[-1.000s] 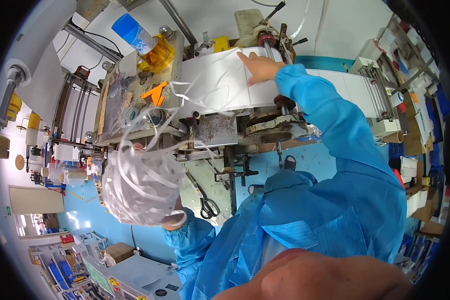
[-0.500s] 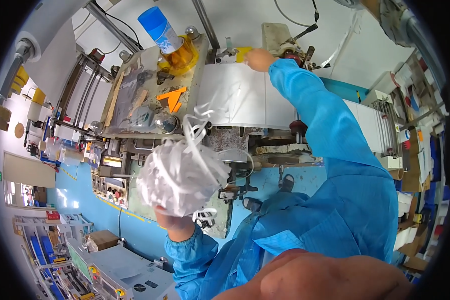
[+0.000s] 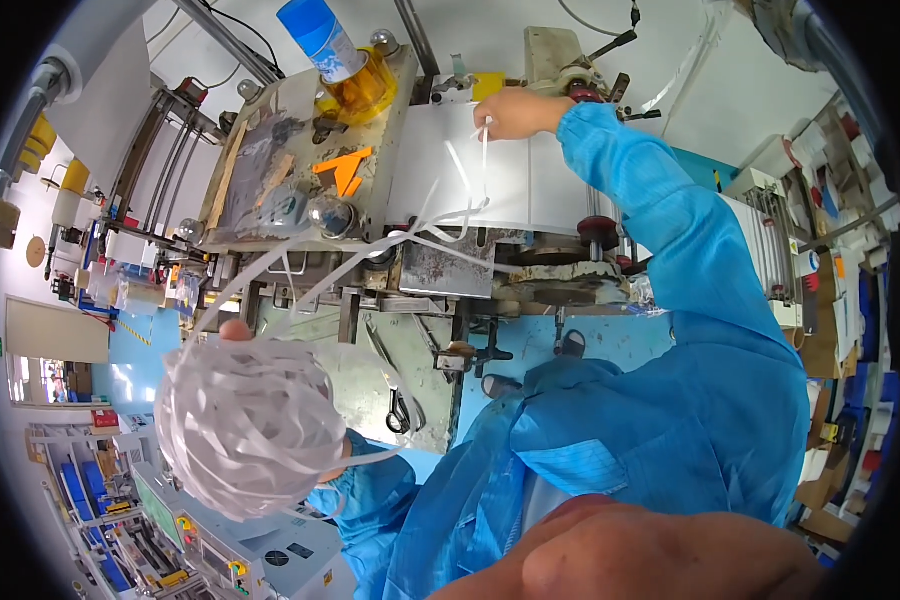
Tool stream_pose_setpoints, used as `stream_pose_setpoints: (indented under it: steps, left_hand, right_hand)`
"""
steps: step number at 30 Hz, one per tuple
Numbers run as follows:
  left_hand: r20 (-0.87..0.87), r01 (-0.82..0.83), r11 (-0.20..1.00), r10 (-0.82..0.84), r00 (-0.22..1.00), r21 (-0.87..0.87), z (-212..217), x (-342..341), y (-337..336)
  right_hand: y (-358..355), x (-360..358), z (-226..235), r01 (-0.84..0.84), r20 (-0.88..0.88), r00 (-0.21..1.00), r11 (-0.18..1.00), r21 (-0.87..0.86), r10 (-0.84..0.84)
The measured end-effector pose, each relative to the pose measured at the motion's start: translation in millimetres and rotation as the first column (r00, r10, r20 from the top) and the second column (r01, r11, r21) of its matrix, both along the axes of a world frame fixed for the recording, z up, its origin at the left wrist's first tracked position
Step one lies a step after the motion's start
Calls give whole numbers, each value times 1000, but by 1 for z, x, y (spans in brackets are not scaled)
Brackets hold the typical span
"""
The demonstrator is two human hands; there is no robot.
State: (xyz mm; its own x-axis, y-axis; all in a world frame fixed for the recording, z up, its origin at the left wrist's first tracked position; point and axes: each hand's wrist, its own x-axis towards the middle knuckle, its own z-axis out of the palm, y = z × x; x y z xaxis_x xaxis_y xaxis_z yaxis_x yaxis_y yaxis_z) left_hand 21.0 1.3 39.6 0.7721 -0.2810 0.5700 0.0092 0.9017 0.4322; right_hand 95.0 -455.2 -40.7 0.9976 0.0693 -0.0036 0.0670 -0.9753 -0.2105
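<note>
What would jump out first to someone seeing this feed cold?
First, the big tangled ball of white strips, lower left, bunched in the left hand. Next, loose strips trail up from it to the right hand, which pinches them at the top over the white sheet on the machine. A blue spray can stands at the top edge.

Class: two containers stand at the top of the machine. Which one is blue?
The upright spray can: blue body with a white cap. The jar beside it is amber and see-through.
</note>
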Motion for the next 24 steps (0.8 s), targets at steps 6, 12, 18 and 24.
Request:
stream_pose_setpoints:
  steps: [6, 12, 18, 24]
  left_hand:
    - [-19, 74, 995, -75, 997, -73, 15, -15, -12]
    - [45, 311, 919, -310, 950, -243, 54, -20, -9]
    - [485, -166, 981, 194, 853, -100, 101, -13, 4]
    - [441, -535, 823, 559, 702, -190, 139, -14, 18]
  right_hand:
    - [27, -28, -28, 84, -4, 996, 996, 38, -84]
    - [76, -46, -38, 46, 216, 973, 986, 158, -80]
    - [115, -56, -33, 35, 299, 942, 928, 371, -154]
    - [142, -85, -20, 12, 204, 953, 704, 710, -222]
